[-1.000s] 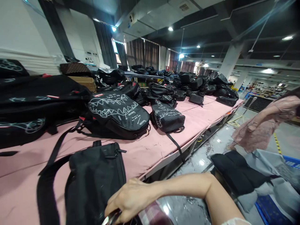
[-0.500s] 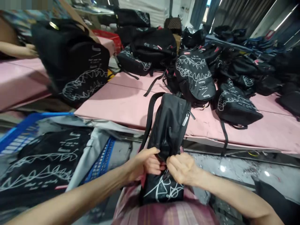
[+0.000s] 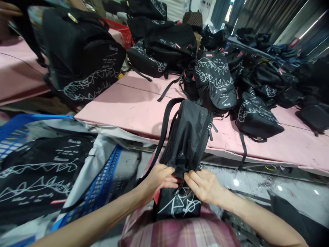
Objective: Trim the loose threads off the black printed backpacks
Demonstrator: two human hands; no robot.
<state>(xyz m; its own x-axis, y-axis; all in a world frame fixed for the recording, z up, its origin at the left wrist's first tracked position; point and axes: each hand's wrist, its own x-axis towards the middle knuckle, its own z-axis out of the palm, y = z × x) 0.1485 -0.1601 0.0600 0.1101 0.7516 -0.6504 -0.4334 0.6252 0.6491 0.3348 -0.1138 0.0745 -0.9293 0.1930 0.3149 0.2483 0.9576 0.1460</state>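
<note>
A small black bag (image 3: 189, 133) with a side zipper and a strap rests partly on my lap, its far end against the edge of the pink table (image 3: 120, 113). White scribbled lines mark its near part. My left hand (image 3: 161, 176) pinches the bag's fabric near the middle, fingers closed on a fold. On the other side of that fold, my right hand (image 3: 202, 183) also grips the black fabric, close to the left. What lies inside the fold is hidden. The strap loops down along the bag's left side, past my left forearm.
Black backpacks with white scribbles, such as this backpack (image 3: 216, 82), cover the table's far side. At the left stands a large backpack (image 3: 82, 55), with another person's hand (image 3: 10, 10) near it. A blue basket (image 3: 33, 118) holding a printed black bag sits at my left.
Both hands keep hold of the bag's fabric and have shifted only slightly at the fold. The camera view has moved a little. The other person's arm at the left has moved up.
</note>
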